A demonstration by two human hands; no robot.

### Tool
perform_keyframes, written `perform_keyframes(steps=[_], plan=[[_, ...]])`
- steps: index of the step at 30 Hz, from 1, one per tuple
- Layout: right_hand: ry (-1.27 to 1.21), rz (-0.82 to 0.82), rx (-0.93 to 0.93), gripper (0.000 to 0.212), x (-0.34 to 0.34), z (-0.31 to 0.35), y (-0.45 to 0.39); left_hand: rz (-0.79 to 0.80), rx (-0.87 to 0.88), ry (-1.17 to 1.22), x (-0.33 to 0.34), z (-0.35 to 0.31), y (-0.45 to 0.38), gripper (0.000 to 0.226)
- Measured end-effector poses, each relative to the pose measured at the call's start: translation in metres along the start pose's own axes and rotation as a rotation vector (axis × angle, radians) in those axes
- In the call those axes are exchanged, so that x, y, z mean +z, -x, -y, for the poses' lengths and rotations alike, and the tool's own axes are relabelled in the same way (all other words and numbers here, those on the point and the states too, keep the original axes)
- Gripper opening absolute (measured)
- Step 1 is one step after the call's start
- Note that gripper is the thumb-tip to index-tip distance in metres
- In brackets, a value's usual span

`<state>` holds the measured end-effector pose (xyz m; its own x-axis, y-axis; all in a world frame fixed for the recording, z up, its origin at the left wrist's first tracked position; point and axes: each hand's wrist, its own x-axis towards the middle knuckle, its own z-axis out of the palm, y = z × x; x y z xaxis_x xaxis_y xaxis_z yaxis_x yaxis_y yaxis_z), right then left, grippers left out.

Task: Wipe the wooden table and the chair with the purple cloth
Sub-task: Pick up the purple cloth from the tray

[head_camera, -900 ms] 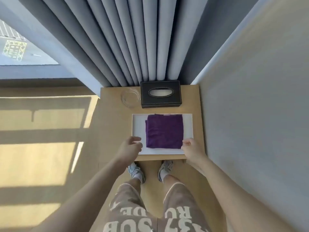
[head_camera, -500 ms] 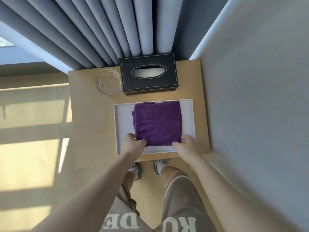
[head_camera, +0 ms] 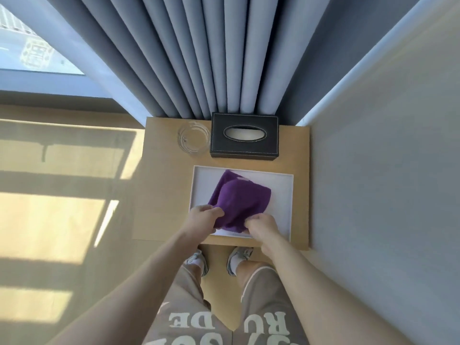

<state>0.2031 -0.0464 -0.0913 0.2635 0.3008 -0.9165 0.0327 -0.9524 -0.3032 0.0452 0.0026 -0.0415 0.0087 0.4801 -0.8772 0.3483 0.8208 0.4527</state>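
Note:
The purple cloth [head_camera: 240, 201] hangs bunched above a white tray [head_camera: 282, 192] on the small wooden table [head_camera: 164, 195]. My left hand [head_camera: 202, 217] pinches the cloth's near left corner. My right hand [head_camera: 262, 226] grips its near right edge. The near edge of the cloth is raised off the tray, while its far part droops toward the tray. No chair is in view.
A black tissue box [head_camera: 244, 136] and a clear glass ashtray [head_camera: 193, 140] stand at the back of the table. Grey curtains [head_camera: 211, 58] hang behind it and a grey wall [head_camera: 385, 183] borders its right side. Sunlit wooden floor [head_camera: 62, 195] lies to the left.
Both hands went from the tray's near edge to the folded cloth, took hold of its near corners, and have lifted it so it now hangs bunched.

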Motion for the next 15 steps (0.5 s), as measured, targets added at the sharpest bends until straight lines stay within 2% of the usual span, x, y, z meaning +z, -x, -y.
perform_keyframes(steps=[5,8,10,13,15], plan=[[-0.06,0.108,-0.107,0.021,0.012,0.028,0.065,-0.106,0.107,0.278,-0.052,-0.023,0.073,0.012],[0.015,0.182,-0.218,0.018,0.013,0.05,0.104,-0.133,0.232,0.454,-0.096,-0.026,0.117,0.019],[0.086,0.235,-0.29,0.016,0.021,0.07,0.128,-0.146,0.26,0.661,-0.124,-0.023,0.141,0.029],[0.254,0.315,-0.422,0.013,0.055,0.102,0.164,-0.216,0.266,0.906,-0.165,-0.01,0.172,0.008],[0.382,0.34,-0.511,0.011,0.09,0.121,0.188,-0.266,0.303,1.006,-0.194,0.005,0.193,0.01]])
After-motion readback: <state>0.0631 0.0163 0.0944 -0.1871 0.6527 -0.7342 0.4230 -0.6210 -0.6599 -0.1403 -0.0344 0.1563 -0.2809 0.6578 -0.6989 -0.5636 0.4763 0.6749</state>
